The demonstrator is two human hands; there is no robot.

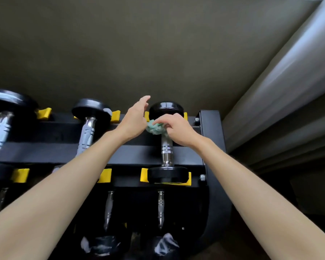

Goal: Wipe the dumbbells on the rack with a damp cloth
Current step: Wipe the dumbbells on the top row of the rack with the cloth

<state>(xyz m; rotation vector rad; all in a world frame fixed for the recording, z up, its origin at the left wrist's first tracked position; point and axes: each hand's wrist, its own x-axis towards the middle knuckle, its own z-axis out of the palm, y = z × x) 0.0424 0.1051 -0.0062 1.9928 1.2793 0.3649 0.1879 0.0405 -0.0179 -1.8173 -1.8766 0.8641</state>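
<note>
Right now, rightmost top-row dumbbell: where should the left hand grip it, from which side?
Probably wrap the bare near half of its chrome handle from above: the bar spans the gap between rails, heads sit in yellow cradles, and the right hand holds the cloth on the far half.

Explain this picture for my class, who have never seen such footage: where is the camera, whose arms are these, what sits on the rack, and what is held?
There is no machine here: a person wears a wide-angle camera on the head, so you look forward and down along their two arms. In front stands a black rack with yellow cradles; dumbbells with chrome handles lie across it. The right hand pinches a crumpled green cloth against the handle of the rightmost dumbbell. The left hand, fingers straight, holds nothing and is raised beside that dumbbell's far head; whether it touches is unclear.
</note>
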